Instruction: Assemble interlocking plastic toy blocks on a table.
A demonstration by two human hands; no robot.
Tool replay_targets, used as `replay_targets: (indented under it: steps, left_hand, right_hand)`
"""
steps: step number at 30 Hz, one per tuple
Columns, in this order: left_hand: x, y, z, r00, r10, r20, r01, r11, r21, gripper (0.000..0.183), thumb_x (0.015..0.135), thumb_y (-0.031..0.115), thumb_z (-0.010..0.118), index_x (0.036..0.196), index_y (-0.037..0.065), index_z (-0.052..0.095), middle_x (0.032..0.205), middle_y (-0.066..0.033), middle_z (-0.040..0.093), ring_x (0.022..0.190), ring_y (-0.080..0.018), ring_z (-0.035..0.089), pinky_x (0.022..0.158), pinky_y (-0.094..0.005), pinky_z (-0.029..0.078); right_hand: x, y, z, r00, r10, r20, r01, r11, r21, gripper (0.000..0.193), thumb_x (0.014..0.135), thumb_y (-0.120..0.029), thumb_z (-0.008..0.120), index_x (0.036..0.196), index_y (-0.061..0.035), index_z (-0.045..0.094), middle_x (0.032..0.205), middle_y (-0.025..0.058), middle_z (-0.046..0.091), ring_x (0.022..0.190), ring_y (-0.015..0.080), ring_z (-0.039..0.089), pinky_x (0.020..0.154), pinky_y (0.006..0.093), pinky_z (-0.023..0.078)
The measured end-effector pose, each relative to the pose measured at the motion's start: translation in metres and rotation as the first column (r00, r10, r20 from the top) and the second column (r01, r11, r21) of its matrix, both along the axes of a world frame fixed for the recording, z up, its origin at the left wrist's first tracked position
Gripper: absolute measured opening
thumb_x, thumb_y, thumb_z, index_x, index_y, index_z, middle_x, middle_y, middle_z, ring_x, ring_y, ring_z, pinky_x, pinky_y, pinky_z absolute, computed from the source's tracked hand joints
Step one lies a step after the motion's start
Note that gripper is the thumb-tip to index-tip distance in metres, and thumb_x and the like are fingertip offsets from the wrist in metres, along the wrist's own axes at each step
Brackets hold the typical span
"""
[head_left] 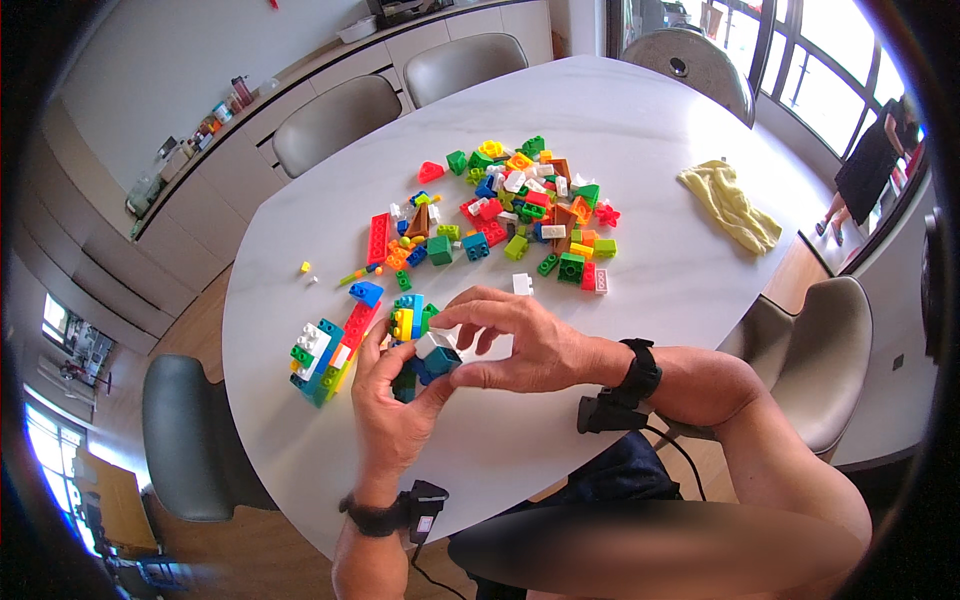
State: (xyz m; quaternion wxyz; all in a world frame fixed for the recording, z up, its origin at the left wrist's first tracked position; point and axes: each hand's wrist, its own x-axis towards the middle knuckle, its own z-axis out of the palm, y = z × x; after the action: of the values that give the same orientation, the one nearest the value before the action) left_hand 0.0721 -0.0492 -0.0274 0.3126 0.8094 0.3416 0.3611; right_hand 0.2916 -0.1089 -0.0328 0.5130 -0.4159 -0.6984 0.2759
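Note:
Close to the table's near edge, my left hand (388, 425) is closed around a small assembly of toy building bricks. A white brick (436, 345) and a dark teal brick (438, 366) show between my hands. My right hand (535, 342) grips this same part, index finger at the white brick and thumb by the teal one; the exact contact is partly hidden. A yellow brick (402, 323) and light blue bricks stand just beyond my left fingers. Left of that hand lies a longer built piece (330, 362) in white, teal, red and lime, topped at its far end by a blue brick (366, 293).
Loose bricks (490, 230) in many colours are heaped mid-table. A long red brick (379, 239) lies at the heap's left, a white brick (523, 284) in front. A yellow cloth (730, 205) rests at the right. Chairs (200, 440) surround the table; a person (872, 160) stands far right.

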Motion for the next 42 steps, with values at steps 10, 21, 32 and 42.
replay_targets:
  steps: [10, 21, 32, 42]
  left_hand:
    - [0.004, -0.002, 0.002, 0.998, -0.026, -0.050, 0.030, 0.996, 0.082, 0.054, 0.076, 0.028, 0.094, 0.115, -0.003, 0.073, 0.147, -0.0247, 0.053, 0.129, -0.0360, 0.060, 0.105, -0.0420, 0.051]
    - [0.002, -0.004, 0.000, 0.997, -0.009, -0.077, 0.019, 0.991, 0.133, 0.055, 0.076, 0.033, 0.094, 0.113, -0.002, 0.075, 0.146, -0.0252, 0.053, 0.131, -0.0370, 0.058, 0.108, -0.0429, 0.050]
    - [0.000, 0.000, -0.004, 0.999, -0.029, -0.028, 0.031, 0.997, 0.075, 0.053, 0.076, 0.036, 0.093, 0.115, 0.004, 0.076, 0.147, -0.0266, 0.052, 0.132, -0.0384, 0.057, 0.108, -0.0444, 0.048]
    - [0.003, -0.006, 0.006, 0.999, 0.036, -0.028, -0.029, 0.975, 0.219, 0.051, 0.075, 0.032, 0.094, 0.115, 0.008, 0.076, 0.150, -0.0247, 0.049, 0.133, -0.0371, 0.056, 0.107, -0.0429, 0.049]
  right_hand:
    - [-0.005, 0.002, -0.011, 0.997, -0.073, 0.003, 0.073, 0.997, 0.023, 0.039, 0.091, -0.016, 0.078, 0.122, 0.0044, 0.066, 0.095, 0.0170, 0.070, 0.075, 0.0219, 0.071, 0.069, 0.0349, 0.059]
    - [-0.001, -0.002, 0.015, 0.988, -0.110, -0.109, 0.069, 0.943, -0.326, 0.042, 0.088, -0.015, 0.079, 0.124, 0.0039, 0.067, 0.102, 0.0164, 0.071, 0.085, 0.0172, 0.070, 0.075, 0.0311, 0.059]
    - [0.007, 0.002, 0.010, 0.956, -0.236, -0.174, 0.165, 0.924, -0.345, 0.035, 0.095, -0.012, 0.076, 0.126, 0.0005, 0.066, 0.093, 0.0049, 0.072, 0.080, 0.0093, 0.064, 0.070, 0.0277, 0.055]
    - [0.004, 0.000, 0.004, 0.962, -0.178, -0.208, 0.147, 0.977, -0.157, 0.032, 0.096, -0.015, 0.073, 0.122, 0.0019, 0.064, 0.096, 0.0097, 0.071, 0.086, 0.0157, 0.068, 0.073, 0.0323, 0.057]
